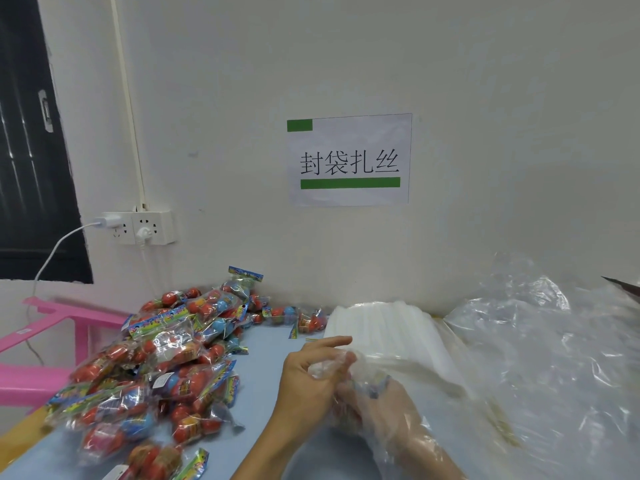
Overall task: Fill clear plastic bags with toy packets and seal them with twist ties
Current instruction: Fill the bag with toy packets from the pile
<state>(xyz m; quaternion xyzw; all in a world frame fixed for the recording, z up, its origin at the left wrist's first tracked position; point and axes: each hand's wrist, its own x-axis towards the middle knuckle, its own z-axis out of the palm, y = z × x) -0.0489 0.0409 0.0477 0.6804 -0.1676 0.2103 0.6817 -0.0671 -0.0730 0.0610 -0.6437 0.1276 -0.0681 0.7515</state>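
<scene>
While a clear plastic bag [391,403] lies over the near middle of the light blue table [263,344], the right hand [377,407] sits inside it, seen through the film, with a toy packet [372,384] showing blurred at its fingers; whether those fingers curl round the packet cannot be told. The left hand [311,379] is outside the bag at its mouth, thumb and curled fingers pinching the gathered film, the forefinger stretched out toward the wall. Just behind the hands a stack of flat white bags [384,323] rests on the table, and a couple of yellowish twist ties [313,340] lie just left of it. To the left, a large heap of toy packets [166,358] with red and blue toys and bright header cards spreads from the wall to the near edge. To the right, crumpled clear plastic sheeting [540,341] covers the table. A pink plastic stool [52,327] stands beyond the table's left edge. On the white wall hang a paper sign [349,159] with green bars and Chinese characters, and a white socket block [145,226] with a charger and cable plugged in.
</scene>
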